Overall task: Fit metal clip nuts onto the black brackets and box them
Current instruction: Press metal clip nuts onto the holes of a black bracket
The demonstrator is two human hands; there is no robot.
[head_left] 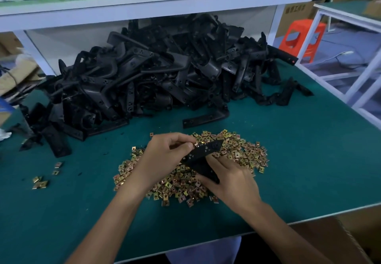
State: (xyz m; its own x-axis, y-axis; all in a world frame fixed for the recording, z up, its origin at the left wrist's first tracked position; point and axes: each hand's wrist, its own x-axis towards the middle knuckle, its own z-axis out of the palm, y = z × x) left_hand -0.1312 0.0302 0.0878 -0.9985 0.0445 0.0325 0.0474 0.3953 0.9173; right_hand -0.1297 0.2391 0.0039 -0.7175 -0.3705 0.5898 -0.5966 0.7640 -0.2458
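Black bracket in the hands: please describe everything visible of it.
The black bracket is a flat, matte, plastic-looking strip bent at an angle, with small holes. It is held tilted above the pile of clip nuts, pointed end up and right. The right hand grips its lower arm; the left hand pinches a clip nut at its upper edge.

Your green table (309, 170), heap of black brackets (154, 73) across the upper middle, spread of brass clip nuts (185, 185) at centre, few stray nuts (41, 182) at lower left.
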